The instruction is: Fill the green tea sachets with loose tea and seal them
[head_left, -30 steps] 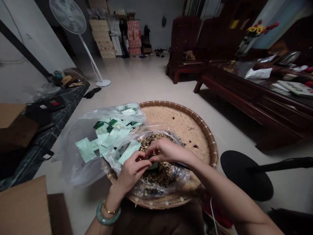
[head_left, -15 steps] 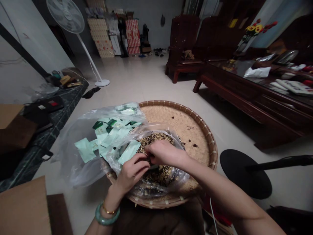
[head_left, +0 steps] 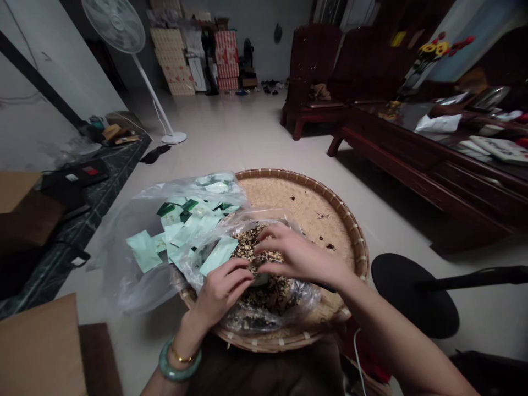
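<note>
- Right grip [head_left: 303, 258] just opened wide, hovering over dried leaves [head_left: 258, 250] in a clear bag [head_left: 268, 324], on the basket [head_left: 355, 242].
- Left grip [head_left: 223, 289] curled narrow beside a green packet [head_left: 259, 279]; can't tell if it's holding it.

White pedestal fan [head_left: 113, 17], stacked cartons [head_left: 226, 60]

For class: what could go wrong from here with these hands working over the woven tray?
The right hand could scatter the loose brown dried mix onto the round woven bamboo tray, where stray specks already lie. The left hand might also knock the pale green paper sachet off the clear plastic bag.
</note>
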Action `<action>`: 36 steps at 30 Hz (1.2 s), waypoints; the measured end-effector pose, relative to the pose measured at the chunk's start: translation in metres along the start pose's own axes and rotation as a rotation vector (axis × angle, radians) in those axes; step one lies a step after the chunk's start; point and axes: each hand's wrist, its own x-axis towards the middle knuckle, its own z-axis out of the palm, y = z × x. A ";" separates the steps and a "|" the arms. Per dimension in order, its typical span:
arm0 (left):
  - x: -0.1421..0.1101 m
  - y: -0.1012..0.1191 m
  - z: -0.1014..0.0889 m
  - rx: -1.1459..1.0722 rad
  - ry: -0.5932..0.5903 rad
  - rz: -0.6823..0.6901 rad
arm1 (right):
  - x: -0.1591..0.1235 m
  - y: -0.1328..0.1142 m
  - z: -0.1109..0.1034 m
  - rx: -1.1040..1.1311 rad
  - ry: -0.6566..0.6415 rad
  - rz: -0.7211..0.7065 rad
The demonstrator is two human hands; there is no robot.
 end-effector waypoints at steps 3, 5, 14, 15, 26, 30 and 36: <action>0.001 0.000 0.002 -0.068 0.031 -0.015 | 0.001 -0.008 0.014 -0.129 -0.188 -0.030; 0.002 -0.002 0.006 -0.162 0.100 -0.105 | 0.005 -0.008 0.021 -0.143 -0.243 0.013; 0.008 -0.011 0.018 -0.545 -0.116 -0.711 | 0.013 0.005 0.021 0.190 -0.083 0.033; 0.009 -0.010 0.019 -0.560 -0.120 -0.723 | 0.012 0.005 0.020 0.204 -0.099 0.047; 0.009 -0.008 0.027 -0.617 -0.092 -0.751 | 0.013 0.009 0.018 0.153 -0.204 0.026; 0.003 -0.011 0.028 -0.560 -0.030 -0.687 | 0.006 -0.005 0.007 0.116 -0.212 -0.017; -0.004 -0.012 0.029 -0.534 0.061 -0.588 | -0.008 -0.042 0.003 -0.242 -0.225 0.033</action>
